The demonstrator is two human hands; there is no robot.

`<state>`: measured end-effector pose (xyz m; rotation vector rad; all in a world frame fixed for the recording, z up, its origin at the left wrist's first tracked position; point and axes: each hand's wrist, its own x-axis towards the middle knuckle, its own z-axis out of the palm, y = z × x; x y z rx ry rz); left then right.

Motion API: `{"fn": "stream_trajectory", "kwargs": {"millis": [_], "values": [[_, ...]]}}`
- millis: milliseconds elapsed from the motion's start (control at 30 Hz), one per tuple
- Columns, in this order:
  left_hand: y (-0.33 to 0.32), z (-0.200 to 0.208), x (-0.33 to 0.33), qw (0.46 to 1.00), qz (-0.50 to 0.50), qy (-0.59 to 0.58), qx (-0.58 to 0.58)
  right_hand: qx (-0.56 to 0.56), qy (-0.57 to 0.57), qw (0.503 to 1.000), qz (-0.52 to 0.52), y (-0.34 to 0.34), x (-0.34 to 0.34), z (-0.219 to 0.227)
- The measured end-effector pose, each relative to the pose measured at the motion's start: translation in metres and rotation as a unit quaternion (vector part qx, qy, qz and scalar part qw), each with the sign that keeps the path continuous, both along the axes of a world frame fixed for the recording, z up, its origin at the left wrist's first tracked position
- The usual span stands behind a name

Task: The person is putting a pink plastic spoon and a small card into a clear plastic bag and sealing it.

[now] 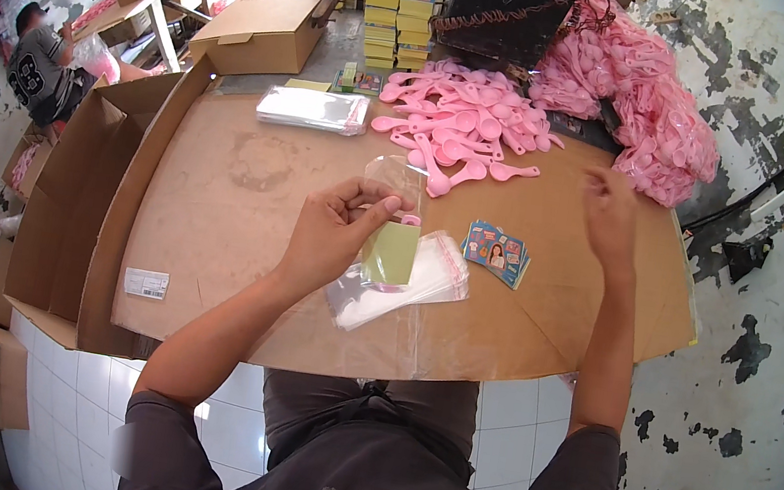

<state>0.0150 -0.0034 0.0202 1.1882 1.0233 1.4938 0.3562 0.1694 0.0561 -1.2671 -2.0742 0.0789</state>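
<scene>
My left hand (345, 223) pinches a see-through plastic bag (396, 173) above the middle of the table. Inside it is a pale green card (393, 254), and a small pink piece shows at the card's upper edge. Just beneath lies a fanned stack of see-through bags (426, 288). Some picture cards (497, 253) sit in a small pile to the right of that stack. My right hand (609, 210) is raised over the right side of the table, blurred, so its fingers are hard to read. Pink measuring spoons (465, 120) lie heaped at the far side, between both hands.
An open cardboard box (82, 202) stands along the table's left edge. At the back are a closed carton (261, 24), packs of plastic bags (311, 108), stacked cards (398, 20) and bagged pink spoons (666, 113). A person (46, 66) sits at far left.
</scene>
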Motion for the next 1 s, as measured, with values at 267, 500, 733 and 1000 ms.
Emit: {"fn": "stream_trajectory", "kwargs": {"millis": [267, 500, 733, 1000], "values": [[0.001, -0.01, 0.001, 0.999, -0.006, 0.039, -0.011, -0.367, 0.205, 0.806, 0.416, -0.078, -0.136, -0.016], [-0.002, -0.008, -0.006, 0.999, -0.012, 0.008, -0.035, -0.414, 0.241, 0.779, 0.404, -0.064, -0.133, -0.018], [0.003, -0.029, -0.01, 0.998, 0.03, 0.06, -0.01, -0.422, 0.272, 0.781, 0.371, -0.061, -0.128, -0.036], [0.004, -0.026, -0.012, 0.996, 0.012, 0.091, 0.016, -0.383, 0.281, 0.784, 0.399, -0.053, -0.119, -0.046]]}}
